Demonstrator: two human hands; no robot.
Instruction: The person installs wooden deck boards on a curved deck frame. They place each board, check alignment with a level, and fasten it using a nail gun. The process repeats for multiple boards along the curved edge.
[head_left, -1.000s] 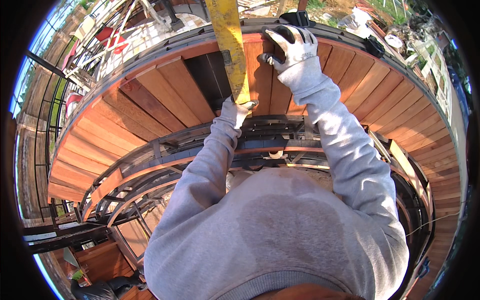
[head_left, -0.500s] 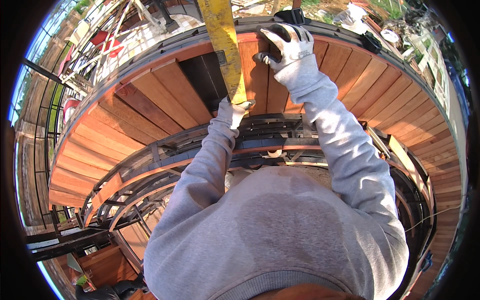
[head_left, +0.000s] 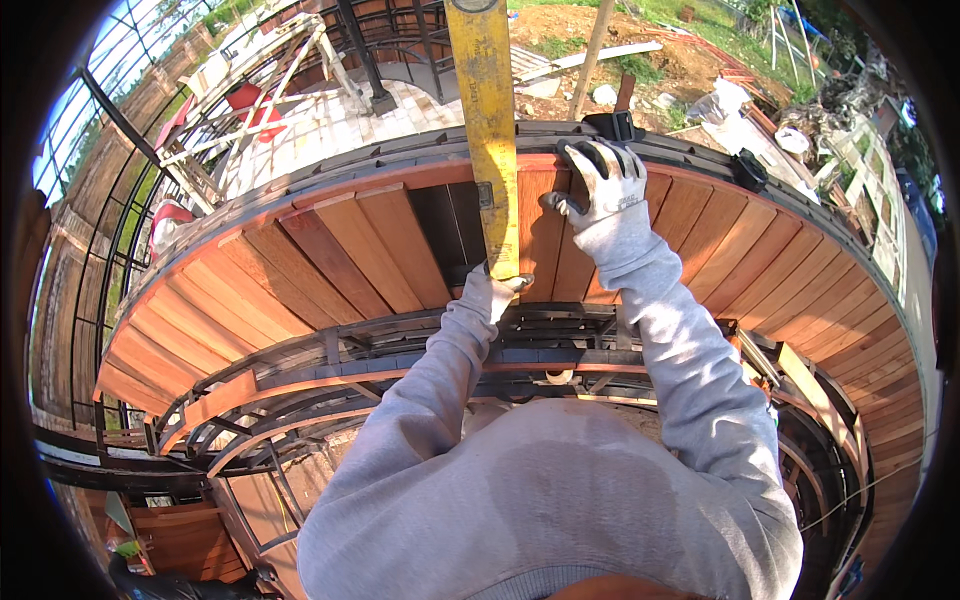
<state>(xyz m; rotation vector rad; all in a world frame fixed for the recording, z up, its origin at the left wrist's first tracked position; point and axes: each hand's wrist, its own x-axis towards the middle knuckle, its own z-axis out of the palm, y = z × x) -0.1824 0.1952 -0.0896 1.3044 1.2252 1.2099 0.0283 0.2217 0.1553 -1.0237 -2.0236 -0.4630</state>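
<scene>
A long yellow spirit level [head_left: 487, 130] lies across a curved deck of reddish wooden boards [head_left: 340, 250], pointing away from me. My left hand [head_left: 496, 292], in a pale glove, grips the level's near end. My right hand [head_left: 598, 182], in a grey and black glove, rests with fingers spread on a board just right of the level, near the deck's outer rim. Left of the level a dark gap [head_left: 450, 225] shows where no board lies.
A curved black metal frame [head_left: 420, 345] runs under the boards close to my body. A black clamp [head_left: 612, 122] sits on the outer rim beyond my right hand. Bare ground, tiles, scaffolding and rubbish lie far below.
The level has slid slightly left and straighter along the boards. My right hand shifted a little along the rim and now lies flatter on the board.
</scene>
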